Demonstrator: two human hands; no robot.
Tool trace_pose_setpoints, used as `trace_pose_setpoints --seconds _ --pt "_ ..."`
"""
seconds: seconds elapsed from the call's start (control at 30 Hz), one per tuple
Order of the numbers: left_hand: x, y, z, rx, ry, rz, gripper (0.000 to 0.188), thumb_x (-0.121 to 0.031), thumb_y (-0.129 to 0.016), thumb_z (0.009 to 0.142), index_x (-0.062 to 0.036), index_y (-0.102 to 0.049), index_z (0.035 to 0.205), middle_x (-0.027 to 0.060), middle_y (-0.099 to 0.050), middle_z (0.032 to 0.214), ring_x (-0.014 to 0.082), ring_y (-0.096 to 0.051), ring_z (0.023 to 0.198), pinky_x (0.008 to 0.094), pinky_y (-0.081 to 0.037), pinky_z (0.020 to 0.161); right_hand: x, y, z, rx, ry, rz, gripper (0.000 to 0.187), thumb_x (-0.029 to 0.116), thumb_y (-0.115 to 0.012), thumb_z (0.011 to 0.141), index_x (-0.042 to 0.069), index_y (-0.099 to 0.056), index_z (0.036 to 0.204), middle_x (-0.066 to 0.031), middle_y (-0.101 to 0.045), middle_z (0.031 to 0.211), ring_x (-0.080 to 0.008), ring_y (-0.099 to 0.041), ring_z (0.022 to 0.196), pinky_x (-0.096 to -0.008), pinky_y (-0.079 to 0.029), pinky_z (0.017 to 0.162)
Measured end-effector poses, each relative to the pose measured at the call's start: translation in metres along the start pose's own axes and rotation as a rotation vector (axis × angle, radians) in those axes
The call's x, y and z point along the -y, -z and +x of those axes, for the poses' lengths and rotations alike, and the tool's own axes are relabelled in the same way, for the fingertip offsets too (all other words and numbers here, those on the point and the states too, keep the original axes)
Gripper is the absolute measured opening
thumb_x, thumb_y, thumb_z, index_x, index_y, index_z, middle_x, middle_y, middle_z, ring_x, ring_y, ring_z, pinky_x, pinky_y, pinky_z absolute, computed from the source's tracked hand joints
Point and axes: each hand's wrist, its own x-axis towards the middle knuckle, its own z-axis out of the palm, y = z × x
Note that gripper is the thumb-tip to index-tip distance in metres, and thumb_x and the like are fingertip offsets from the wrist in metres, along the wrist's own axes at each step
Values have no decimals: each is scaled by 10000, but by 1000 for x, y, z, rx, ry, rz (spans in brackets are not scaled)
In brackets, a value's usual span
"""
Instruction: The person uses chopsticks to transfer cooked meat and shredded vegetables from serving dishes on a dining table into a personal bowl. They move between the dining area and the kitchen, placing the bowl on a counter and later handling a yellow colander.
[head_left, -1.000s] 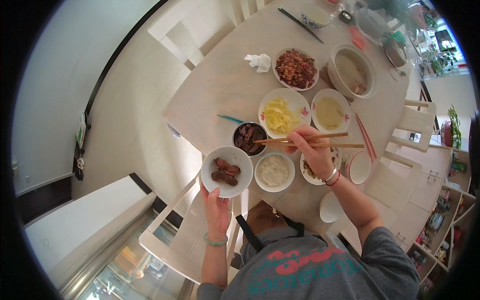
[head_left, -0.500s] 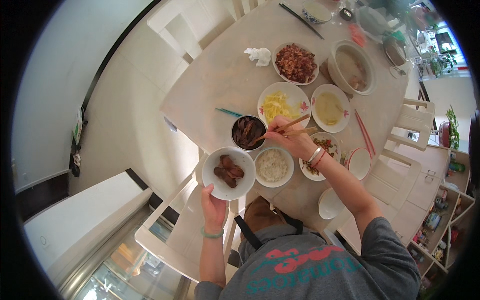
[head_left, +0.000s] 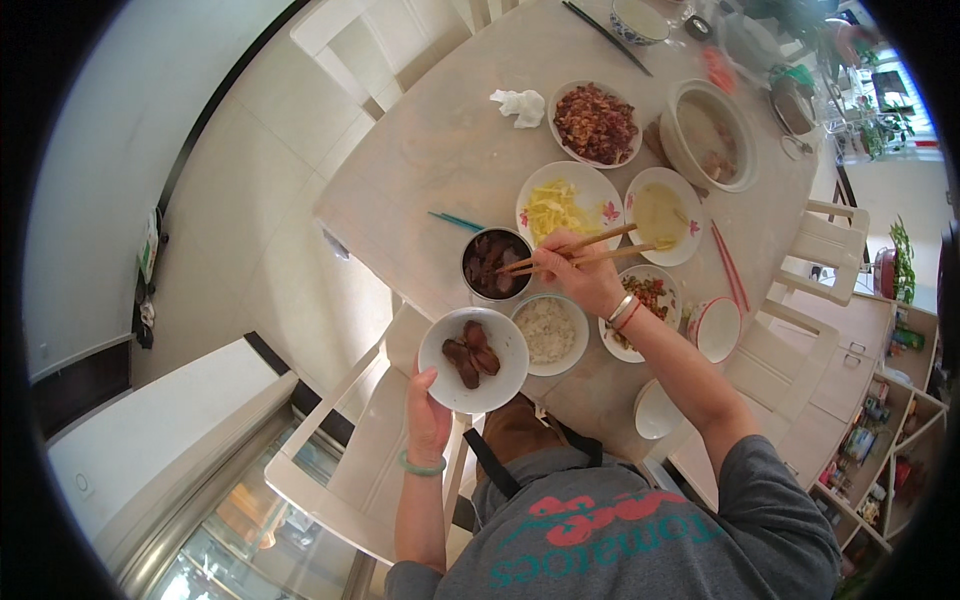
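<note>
My left hand (head_left: 430,415) grips a white bowl (head_left: 505,385) by its left rim, in front of the table's edge. Several dark brown slices of meat (head_left: 471,355) lie in it. In my right hand (head_left: 580,275) is a pair of wooden chopsticks (head_left: 600,252). Their tips reach into a round dark-walled container (head_left: 468,284) full of dark slices; whether they pinch a slice I cannot tell. Just below my right hand stands a bowl of white rice (head_left: 548,335). A plate of yellow shreds (head_left: 560,205) lies beyond that hand.
Around my right forearm are a plate of chopped greens and red bits (head_left: 650,293), a white bowl (head_left: 716,330) and red chopsticks (head_left: 731,265). Farther off are a plate of reddish-brown food (head_left: 597,123), a soup dish (head_left: 662,215) and a large pot (head_left: 708,135). White chairs (head_left: 345,455) flank the table.
The white bowl in my left hand has moved slightly right and nearer to me. The chopsticks in my right hand have shifted inside the dark container, and their back ends have swung up.
</note>
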Motion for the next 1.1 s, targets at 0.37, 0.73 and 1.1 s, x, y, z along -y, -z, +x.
trace_pose_setpoints --seconds 0.37,0.73,1.1 --pt "-4 -10 -3 -5 -14 38 557 -251 -526 906 -33 -383 1399 110 -488 1342 225 -458 1269 378 -350 1086 24 -30 15 18 330 -365 112 136 -671 878 28 -647 864 -89 -599 770 -223 -595 704 -311 -469 639" --pt "-14 -35 4 -7 -67 115 509 -212 -506 949 -30 -361 1402 93 -506 1316 199 -517 1211 354 -421 1034 68 -15 -43 70 -54 32 152 137 -597 951 -3 -642 912 -28 -603 787 -78 -609 630 -207 -509 551" --pt "-9 -55 5 -14 -159 195 549 -199 -533 936 -66 -338 1432 74 -468 1359 197 -502 1235 352 -439 1026 29 -28 -54 -103 -265 297 336 259 -498 1008 0 -637 845 -35 -624 698 -103 -621 551 -206 -483 480"
